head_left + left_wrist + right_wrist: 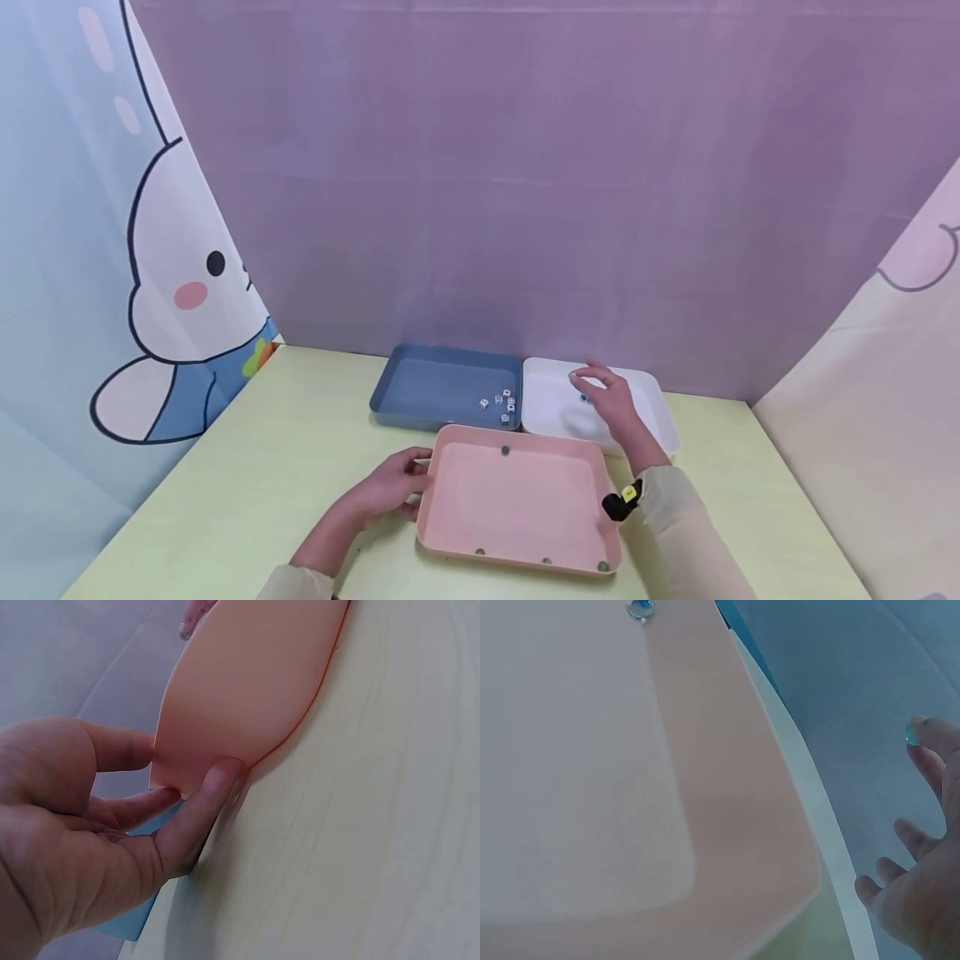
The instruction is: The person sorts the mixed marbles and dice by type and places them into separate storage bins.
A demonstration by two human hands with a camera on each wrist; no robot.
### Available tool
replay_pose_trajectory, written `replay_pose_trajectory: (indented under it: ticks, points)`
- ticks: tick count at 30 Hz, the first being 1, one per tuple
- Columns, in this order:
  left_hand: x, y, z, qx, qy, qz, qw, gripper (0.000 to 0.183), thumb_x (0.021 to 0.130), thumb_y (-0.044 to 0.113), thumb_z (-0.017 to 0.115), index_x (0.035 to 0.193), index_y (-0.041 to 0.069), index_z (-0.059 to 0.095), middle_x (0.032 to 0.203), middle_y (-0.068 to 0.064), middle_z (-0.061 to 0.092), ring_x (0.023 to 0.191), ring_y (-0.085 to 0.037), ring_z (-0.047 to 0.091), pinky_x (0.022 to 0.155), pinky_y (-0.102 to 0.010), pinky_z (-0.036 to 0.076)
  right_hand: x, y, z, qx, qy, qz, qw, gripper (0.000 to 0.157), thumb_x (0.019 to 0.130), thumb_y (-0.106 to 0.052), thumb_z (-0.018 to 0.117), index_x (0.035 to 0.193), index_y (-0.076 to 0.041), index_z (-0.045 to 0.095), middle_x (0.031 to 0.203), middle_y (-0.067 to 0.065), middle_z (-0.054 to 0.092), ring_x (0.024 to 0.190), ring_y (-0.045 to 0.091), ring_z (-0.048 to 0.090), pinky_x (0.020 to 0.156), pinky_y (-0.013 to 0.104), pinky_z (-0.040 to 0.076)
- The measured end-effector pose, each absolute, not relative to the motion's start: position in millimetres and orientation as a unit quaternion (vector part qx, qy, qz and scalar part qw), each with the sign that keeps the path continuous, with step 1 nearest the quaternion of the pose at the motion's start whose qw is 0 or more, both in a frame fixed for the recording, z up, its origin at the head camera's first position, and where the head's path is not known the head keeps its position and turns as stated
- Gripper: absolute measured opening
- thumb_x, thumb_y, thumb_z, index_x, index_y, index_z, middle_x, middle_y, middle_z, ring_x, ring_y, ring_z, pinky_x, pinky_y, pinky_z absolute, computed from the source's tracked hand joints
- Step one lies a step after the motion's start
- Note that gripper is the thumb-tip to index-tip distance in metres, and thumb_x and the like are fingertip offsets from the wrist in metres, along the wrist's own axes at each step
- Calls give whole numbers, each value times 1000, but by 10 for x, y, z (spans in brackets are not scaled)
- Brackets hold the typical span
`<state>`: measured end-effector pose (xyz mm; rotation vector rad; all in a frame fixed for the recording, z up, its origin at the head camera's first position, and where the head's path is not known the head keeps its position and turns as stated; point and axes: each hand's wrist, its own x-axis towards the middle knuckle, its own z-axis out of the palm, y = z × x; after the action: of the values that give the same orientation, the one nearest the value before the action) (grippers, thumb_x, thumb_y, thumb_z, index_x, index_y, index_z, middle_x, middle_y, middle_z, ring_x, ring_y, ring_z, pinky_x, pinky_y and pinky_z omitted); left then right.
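Note:
My right hand point(609, 398) is raised over the white tray point(652, 392), pinching a small greenish glass marble point(912, 735) between thumb and index finger; its other fingers are spread. Below that hand a blue marble point(584, 397) lies in the white tray. Fingers of my left hand point(390, 485) touch the outside of the left wall of the pink tray point(517, 500). In the left wrist view, the thumb point(217, 780) presses low on that wall while another fingertip meets the rim. Several dark glass marbles lie in the pink tray, one point(506, 450) near its back wall and others along its front wall.
A blue-grey tray point(427, 383) holding several white dice point(506, 404) stands at the back, side by side with the white tray. Both are behind the pink tray on the pale yellow table point(225, 500). A purple curtain point(525, 183) hangs behind, with printed cloths at both sides.

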<state>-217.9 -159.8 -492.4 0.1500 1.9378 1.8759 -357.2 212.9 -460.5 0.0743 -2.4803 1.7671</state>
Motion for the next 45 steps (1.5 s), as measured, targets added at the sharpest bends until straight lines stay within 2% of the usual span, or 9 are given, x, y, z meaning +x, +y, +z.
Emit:
replay_pose_trajectory:
  ticks: [8,16,26,30,33,38,45]
  points:
    - [-2167,-1617,-4920,57,698,680,220,53,95,7,57,142,-7,36,102,-20,51,84,-26,60,62,-40,57,-3588,2142,-4616,7,-814,579,47,41,88,-31,73,113,2,68,149,13,41,142,31,25,108,49,32]
    - [-2149,-1612,-4886,57,696,682,219,53,95,7,57,142,-7,37,101,-20,50,83,-26,59,62,-40,57,-3577,2131,-4607,6,-821,569,45,36,90,-22,71,115,4,66,149,15,40,142,32,25,110,49,28]
    - [-2154,-1615,-4911,54,697,681,217,53,95,7,57,142,-7,37,102,-19,50,82,-24,59,62,-40,57,-3595,2105,-4622,-8,-825,564,42,32,91,-20,69,114,1,67,146,15,44,140,32,29,113,49,22]
    - [-2163,-1614,-4929,53,697,682,217,53,95,7,57,142,-6,37,102,-19,50,82,-25,60,62,-40,57,-3585,2081,-4602,-5,-822,568,45,30,90,-19,69,112,1,68,144,14,47,138,31,33,112,48,24]
    - [-2158,-1617,-4938,53,696,683,216,52,95,7,57,142,-6,37,101,-19,50,82,-25,60,62,-40,57,-3551,2032,-4582,21,-825,563,49,28,90,-17,70,110,2,69,141,16,50,136,32,36,110,47,29]
    - [-2147,-1620,-4931,54,697,682,215,53,95,7,57,142,-6,37,101,-19,50,82,-25,59,62,-39,57,-3486,1913,-4554,90,-846,521,59,20,88,-15,73,102,-1,73,134,19,55,130,33,43,105,55,34]
    - [-2157,-1603,-4920,54,696,683,216,52,95,7,57,142,-5,38,100,-18,49,81,-24,57,61,-39,56,-3350,1669,-4528,169,-902,395,40,12,87,-22,74,95,-13,77,137,12,54,134,36,38,104,58,34]
